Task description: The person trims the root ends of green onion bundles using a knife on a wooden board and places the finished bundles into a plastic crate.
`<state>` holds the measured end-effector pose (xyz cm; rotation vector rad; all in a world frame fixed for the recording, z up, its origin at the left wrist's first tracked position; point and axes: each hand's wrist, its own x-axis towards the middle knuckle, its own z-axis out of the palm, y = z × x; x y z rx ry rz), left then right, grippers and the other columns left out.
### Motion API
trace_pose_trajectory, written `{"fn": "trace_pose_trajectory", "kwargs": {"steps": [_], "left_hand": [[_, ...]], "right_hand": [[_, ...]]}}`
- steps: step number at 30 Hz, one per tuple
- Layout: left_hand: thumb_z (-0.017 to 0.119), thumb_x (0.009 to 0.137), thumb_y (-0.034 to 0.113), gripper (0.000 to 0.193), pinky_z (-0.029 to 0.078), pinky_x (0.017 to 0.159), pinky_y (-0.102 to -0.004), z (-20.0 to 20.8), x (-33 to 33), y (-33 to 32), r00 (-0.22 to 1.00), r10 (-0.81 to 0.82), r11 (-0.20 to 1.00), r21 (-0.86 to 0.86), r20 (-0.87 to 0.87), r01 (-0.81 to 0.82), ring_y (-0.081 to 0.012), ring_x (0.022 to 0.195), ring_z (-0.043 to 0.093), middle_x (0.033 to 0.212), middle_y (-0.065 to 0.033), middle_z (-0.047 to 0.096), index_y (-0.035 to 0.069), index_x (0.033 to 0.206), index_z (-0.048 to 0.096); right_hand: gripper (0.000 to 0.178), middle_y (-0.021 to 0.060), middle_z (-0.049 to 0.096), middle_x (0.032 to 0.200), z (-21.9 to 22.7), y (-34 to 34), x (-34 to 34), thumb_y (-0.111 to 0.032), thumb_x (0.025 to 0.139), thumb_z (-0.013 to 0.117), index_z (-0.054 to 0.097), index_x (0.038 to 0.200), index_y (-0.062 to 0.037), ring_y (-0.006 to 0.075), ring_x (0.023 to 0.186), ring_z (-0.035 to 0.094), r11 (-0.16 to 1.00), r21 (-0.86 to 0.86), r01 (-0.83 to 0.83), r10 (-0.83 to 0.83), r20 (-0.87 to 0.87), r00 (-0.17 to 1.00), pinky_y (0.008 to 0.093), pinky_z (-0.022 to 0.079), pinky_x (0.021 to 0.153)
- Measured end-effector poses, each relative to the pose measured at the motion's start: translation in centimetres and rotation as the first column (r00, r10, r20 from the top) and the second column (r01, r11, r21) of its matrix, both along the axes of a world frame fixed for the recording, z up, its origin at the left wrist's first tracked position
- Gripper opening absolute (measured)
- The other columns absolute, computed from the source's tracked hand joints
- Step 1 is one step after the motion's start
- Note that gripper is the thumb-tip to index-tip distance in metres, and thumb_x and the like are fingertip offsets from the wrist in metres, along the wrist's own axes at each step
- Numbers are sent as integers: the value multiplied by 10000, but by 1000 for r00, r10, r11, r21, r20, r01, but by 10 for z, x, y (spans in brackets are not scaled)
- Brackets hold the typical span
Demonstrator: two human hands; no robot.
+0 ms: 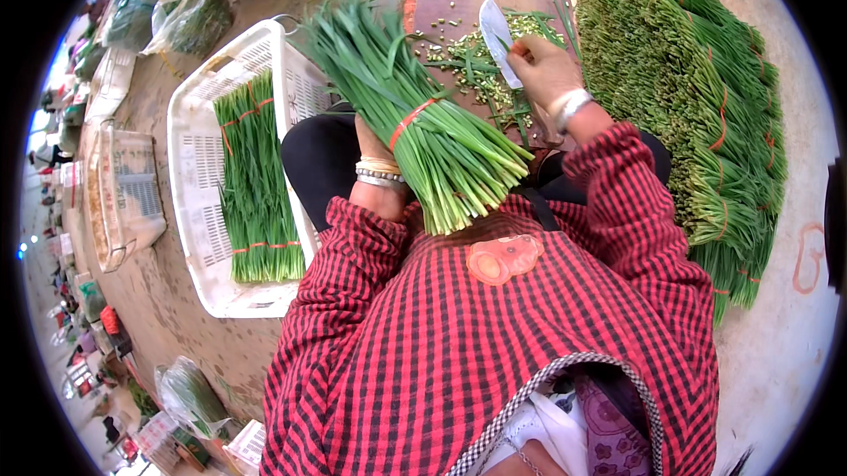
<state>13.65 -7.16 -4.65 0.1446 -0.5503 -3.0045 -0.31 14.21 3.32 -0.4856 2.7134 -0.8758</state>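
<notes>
A thick bundle of green garlic chives (pixel 432 136), bound with a red band, lies slantwise in front of me. Its pale cut ends point to the lower right, its leafy tips to the upper left. My left hand (pixel 368 142) is closed around it from below, and the bundle hides most of the fingers. To the right of the bundle, my right hand (pixel 543 74) grips a knife (pixel 497 39). The broad, pale blade points up and left above a brown board (pixel 450 0); the fingers cover the handle. Chopped stem bits (pixel 485 74) are scattered over the board.
At left stands a white plastic crate (pixel 190 167) with banded chives (pixel 258 176) inside. A big pile of banded chive bundles (pixel 697 114) flanks my right side. Farther left are another crate (pixel 123 185) and filled plastic bags (pixel 190 13).
</notes>
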Motion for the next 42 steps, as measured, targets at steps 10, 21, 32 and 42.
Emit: {"fn": "trace_pose_trajectory", "kwargs": {"steps": [10, 21, 32, 42], "left_hand": [[357, 1011, 396, 485, 487, 976, -497, -13, 0, -34, 982, 190, 981, -34, 9, -189, -350, 1100, 595, 1242, -163, 605, 33, 1278, 536], [422, 1001, 395, 444, 511, 940, -445, -15, 1, -42, 941, 333, 942, -77, 65, -328, -307, 1063, 613, 1187, -133, 634, 45, 1228, 572], [457, 986, 399, 427, 496, 943, -420, -1, 1, -46, 829, 528, 849, -139, 185, -510, -288, 1041, 615, 1165, -107, 646, 53, 1191, 599], [407, 976, 485, 533, 506, 936, -507, -5, 7, -49, 888, 445, 892, -143, 115, -429, -346, 1053, 607, 1202, -141, 628, 54, 1245, 570]], "right_hand": [[190, 137, 584, 1230, 50, -1, 103, -100, 710, 683, 673, 900, -88, 341, 1194, 551, 677, -213, -705, 509, -557, 657, 439, 467, 991], [124, 69, 634, 1119, 33, -2, 99, -74, 723, 684, 641, 838, -89, 325, 1133, 592, 705, -214, -676, 479, -560, 677, 418, 482, 961], [237, 97, 666, 947, 11, 53, 78, -228, 846, 696, 667, 1039, -95, 268, 820, 672, 902, -208, -378, 378, -43, 925, 365, 524, 749], [171, 137, 622, 703, 22, 7, 110, -267, 921, 636, 662, 927, -98, 335, 692, 645, 748, -468, -471, 468, -131, 874, 388, 510, 614]]}}
